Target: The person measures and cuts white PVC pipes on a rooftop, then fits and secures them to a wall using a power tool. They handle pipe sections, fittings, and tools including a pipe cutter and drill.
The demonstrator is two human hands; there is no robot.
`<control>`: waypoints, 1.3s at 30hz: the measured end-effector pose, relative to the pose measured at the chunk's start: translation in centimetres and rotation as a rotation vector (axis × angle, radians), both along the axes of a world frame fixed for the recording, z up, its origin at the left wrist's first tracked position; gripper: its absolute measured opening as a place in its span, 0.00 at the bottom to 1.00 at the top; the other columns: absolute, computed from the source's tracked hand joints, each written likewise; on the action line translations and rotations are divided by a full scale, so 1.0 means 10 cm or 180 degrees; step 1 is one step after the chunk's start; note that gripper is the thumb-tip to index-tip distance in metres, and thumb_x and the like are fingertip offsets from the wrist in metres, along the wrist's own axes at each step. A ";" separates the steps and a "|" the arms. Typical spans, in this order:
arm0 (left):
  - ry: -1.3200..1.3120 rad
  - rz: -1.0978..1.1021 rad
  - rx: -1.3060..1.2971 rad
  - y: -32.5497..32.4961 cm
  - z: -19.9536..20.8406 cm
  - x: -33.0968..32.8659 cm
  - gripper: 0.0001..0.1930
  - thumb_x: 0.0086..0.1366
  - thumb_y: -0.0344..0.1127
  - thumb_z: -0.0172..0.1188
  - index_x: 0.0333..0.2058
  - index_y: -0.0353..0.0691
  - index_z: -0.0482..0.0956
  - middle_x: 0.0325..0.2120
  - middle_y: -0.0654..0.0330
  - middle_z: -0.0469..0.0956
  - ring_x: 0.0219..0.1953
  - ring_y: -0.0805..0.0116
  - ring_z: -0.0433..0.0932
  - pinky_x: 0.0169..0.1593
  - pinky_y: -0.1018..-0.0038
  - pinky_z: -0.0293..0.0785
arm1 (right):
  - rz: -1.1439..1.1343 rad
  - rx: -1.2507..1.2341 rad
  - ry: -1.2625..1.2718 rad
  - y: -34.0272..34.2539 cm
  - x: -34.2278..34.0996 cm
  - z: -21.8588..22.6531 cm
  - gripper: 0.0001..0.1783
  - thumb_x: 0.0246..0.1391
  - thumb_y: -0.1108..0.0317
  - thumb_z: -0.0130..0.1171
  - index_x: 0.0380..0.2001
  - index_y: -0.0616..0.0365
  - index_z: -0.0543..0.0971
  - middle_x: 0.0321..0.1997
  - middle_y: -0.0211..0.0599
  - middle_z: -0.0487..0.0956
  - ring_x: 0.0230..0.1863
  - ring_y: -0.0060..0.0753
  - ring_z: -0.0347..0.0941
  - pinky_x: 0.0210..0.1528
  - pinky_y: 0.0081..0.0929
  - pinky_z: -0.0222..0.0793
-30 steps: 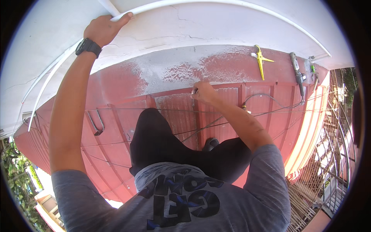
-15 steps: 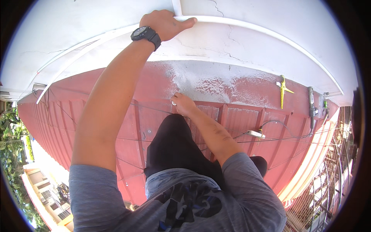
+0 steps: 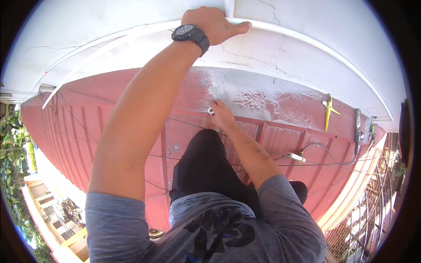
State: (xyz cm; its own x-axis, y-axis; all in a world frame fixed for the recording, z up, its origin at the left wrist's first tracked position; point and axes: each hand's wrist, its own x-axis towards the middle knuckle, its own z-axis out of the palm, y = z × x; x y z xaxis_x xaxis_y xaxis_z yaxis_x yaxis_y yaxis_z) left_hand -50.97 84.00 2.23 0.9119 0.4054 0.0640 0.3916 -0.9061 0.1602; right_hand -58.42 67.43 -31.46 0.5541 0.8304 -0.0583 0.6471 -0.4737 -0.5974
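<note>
My left hand [image 3: 212, 25], a black watch on its wrist, is closed over a thin white pipe [image 3: 302, 35] that runs across the white wall. Its thumb lies stretched to the right along the pipe. Beside this hand, another white pipe [image 3: 229, 8] meets the first and rises up the wall. Lower down, near the edge of the red metal roof, my right hand [image 3: 223, 115] pinches a small white ring-shaped piece [image 3: 211, 111] with a dark hole. This piece looks like a pipe fitting, but it is too small to be sure.
A yellow hand tool [image 3: 329, 112] lies on the red ledge at right, near a dark corded tool [image 3: 358, 127]. On the ribbed roof [image 3: 127, 131] rests a white extension socket [image 3: 296, 157]; thin cables cross the roof. A loose-ended white pipe [image 3: 72, 81] slants down at left.
The whole view has shifted, so both hands and the pipes sit farther right in the picture. The white ring-shaped piece now shows its hole more plainly. Both hands keep their holds.
</note>
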 end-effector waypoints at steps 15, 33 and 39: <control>0.0021 0.0202 0.0053 -0.19 0.04 0.14 0.41 0.55 0.78 0.55 0.27 0.36 0.85 0.19 0.54 0.82 0.26 0.55 0.84 0.33 0.62 0.80 | -0.3021 -0.0107 -0.1567 -2.41 2.14 0.47 0.33 0.54 0.61 0.63 0.60 0.67 0.70 0.58 0.54 0.72 0.60 0.53 0.67 0.60 0.46 0.65; 0.0321 0.0150 0.0080 -0.11 0.14 0.05 0.41 0.58 0.78 0.54 0.32 0.39 0.88 0.21 0.50 0.82 0.28 0.51 0.83 0.36 0.59 0.79 | -0.2093 -0.1848 -0.1380 -4.10 2.91 0.83 0.22 0.55 0.67 0.58 0.55 0.56 0.73 0.52 0.45 0.77 0.57 0.49 0.72 0.59 0.58 0.69; 0.0238 0.0091 -0.0039 -0.10 0.11 0.02 0.42 0.55 0.80 0.53 0.30 0.39 0.88 0.21 0.52 0.83 0.28 0.53 0.83 0.36 0.61 0.79 | -0.2013 0.0911 0.2994 -3.01 1.70 1.20 0.21 0.56 0.70 0.58 0.53 0.65 0.74 0.37 0.38 0.79 0.29 0.31 0.78 0.33 0.31 0.77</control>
State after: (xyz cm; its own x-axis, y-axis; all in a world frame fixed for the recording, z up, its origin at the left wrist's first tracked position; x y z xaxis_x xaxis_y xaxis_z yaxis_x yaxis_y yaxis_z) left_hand -50.73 82.99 3.35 0.9020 0.4317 -0.0090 0.4286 -0.8925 0.1406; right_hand -41.40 37.28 -19.42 0.7115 0.4713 -0.5212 -0.4103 -0.3235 -0.8526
